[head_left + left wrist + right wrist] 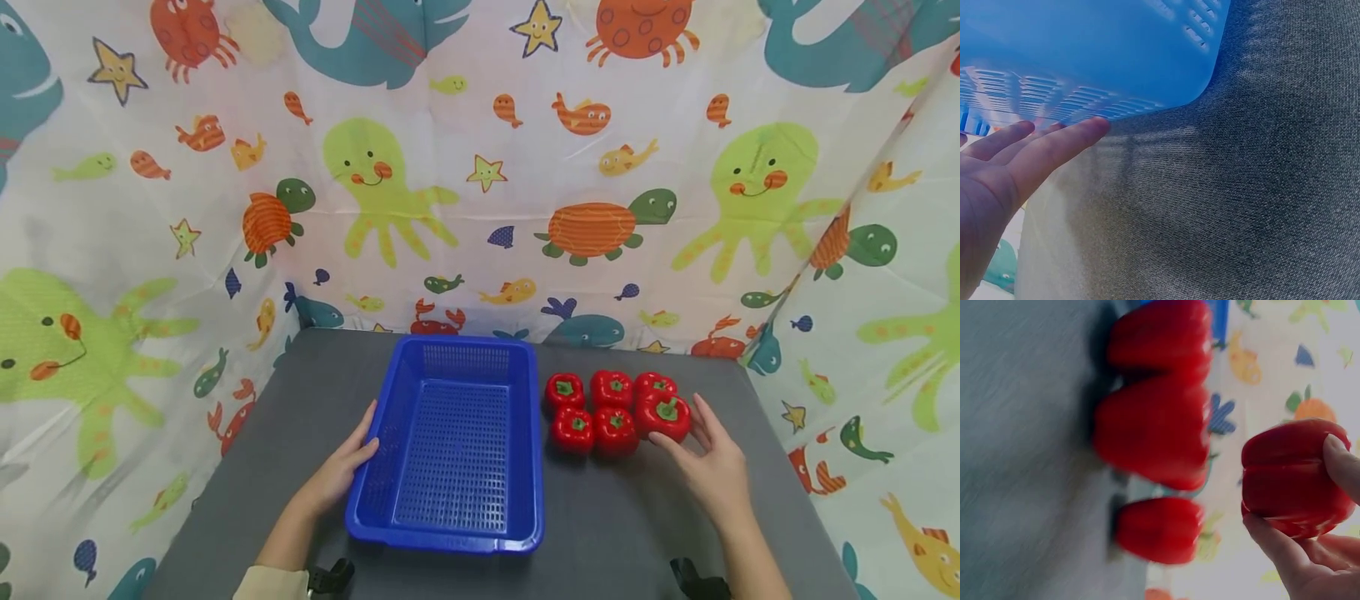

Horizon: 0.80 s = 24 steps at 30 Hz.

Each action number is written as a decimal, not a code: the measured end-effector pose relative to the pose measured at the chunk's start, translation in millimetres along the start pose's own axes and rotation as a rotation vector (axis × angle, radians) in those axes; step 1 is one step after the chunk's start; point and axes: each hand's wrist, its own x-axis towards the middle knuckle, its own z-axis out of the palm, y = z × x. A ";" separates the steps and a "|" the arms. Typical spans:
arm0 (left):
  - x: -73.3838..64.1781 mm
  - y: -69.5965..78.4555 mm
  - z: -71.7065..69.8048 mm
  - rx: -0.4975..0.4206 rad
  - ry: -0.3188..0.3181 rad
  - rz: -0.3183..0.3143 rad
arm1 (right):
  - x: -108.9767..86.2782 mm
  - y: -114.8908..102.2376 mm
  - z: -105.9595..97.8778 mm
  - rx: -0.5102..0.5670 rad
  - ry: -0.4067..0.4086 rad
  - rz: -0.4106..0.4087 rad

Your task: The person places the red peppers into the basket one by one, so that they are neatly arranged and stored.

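Observation:
A blue plastic basket (457,450) with a slotted bottom stands on the grey table, and nothing lies in it. At its left side is my left hand (336,473), whose extended fingers (1054,150) touch the basket's outer wall in the left wrist view. My right hand (716,475) holds a red bell pepper (663,417) between thumb and fingers. In the right wrist view this pepper (1297,478) is lifted, well above the tabletop. Several other red bell peppers (615,431) stand close together in two rows, stems up, right of the basket.
The grey tabletop (600,525) stretches around the basket and peppers. A white curtain (480,267) printed with sea animals hangs behind the table and along both sides. Black straps (697,579) show near both wrists.

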 end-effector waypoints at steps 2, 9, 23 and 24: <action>1.2 -0.7 -0.3 -0.003 -0.002 0.007 | -0.2 -10.1 3.9 -0.002 -0.013 -0.039; 0.5 -1.6 0.1 -0.011 0.026 -0.018 | 0.1 -36.8 23.0 0.080 -0.109 -0.118; 0.6 -1.6 1.7 -0.041 0.047 -0.022 | 9.7 -83.2 73.7 0.220 -0.231 -0.186; 1.1 -1.8 1.8 -0.048 0.044 -0.020 | 10.1 -86.3 77.7 0.234 -0.239 -0.194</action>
